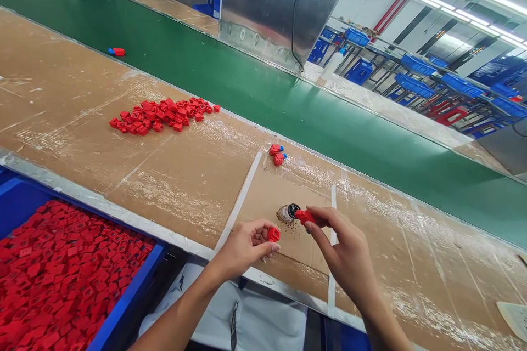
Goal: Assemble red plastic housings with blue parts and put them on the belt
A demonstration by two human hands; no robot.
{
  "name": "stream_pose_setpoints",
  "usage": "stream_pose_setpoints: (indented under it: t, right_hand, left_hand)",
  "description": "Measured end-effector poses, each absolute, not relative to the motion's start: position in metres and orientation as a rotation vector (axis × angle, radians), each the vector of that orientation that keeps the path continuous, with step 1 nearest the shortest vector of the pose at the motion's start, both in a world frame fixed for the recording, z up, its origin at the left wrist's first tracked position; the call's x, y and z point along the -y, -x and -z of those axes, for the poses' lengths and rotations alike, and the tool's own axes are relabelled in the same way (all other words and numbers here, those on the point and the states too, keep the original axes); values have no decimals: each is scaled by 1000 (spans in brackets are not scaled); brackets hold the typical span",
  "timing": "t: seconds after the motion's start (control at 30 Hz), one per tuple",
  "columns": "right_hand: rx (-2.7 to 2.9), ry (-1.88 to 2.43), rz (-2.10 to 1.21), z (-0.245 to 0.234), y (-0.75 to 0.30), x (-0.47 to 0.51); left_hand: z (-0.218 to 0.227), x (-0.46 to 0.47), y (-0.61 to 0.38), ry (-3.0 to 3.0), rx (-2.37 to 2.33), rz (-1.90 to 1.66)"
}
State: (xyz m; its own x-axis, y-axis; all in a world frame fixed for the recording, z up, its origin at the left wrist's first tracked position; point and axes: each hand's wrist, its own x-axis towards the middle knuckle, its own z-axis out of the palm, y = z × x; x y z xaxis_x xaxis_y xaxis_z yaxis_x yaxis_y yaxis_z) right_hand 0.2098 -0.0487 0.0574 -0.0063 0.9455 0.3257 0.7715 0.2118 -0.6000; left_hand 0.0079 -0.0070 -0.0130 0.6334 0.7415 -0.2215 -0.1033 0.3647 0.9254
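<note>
Here, just in from the counter's (197, 170) near edge, a red block (274, 234) is held by the left hand (251, 244), pinched between thumb and fingers, its square hollow turned into view. And in the right hand (348, 238), a red piece (305, 216) is gripped between thumb and forefinger, presumably so its other end is left free; it is aimed at a black-rimmed jar (285, 214). Whether the rim is touched cannot be told. The jar is set between two tape strips (241, 200), probably to be reached by either hand.

Toward the far edge, two red-and-blue pieces (279, 159) are laid together; farther left, a pile of red blocks (164, 115) is heaped, seemingly off the working patch. Below the near edge, at left, a blue bin (135, 285) is loaded with more. Past the far edge, the green belt (255, 82) is seen, its background partly blocked by a metal panel (272, 11). Between hands and jar, no obstacle is seen.
</note>
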Motion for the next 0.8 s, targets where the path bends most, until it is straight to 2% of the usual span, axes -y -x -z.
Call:
stream_pose_setpoints:
  t: [0.33, 0.8]
  right_hand:
    - [1724, 1548, -526, -43, -189, 68]
    - [1797, 1540, -543, -33, -185, 75]
  left_hand:
    - [12, 5, -8, -1037, -677, -568]
    - [14, 8, -7, -1086, -663, -522]
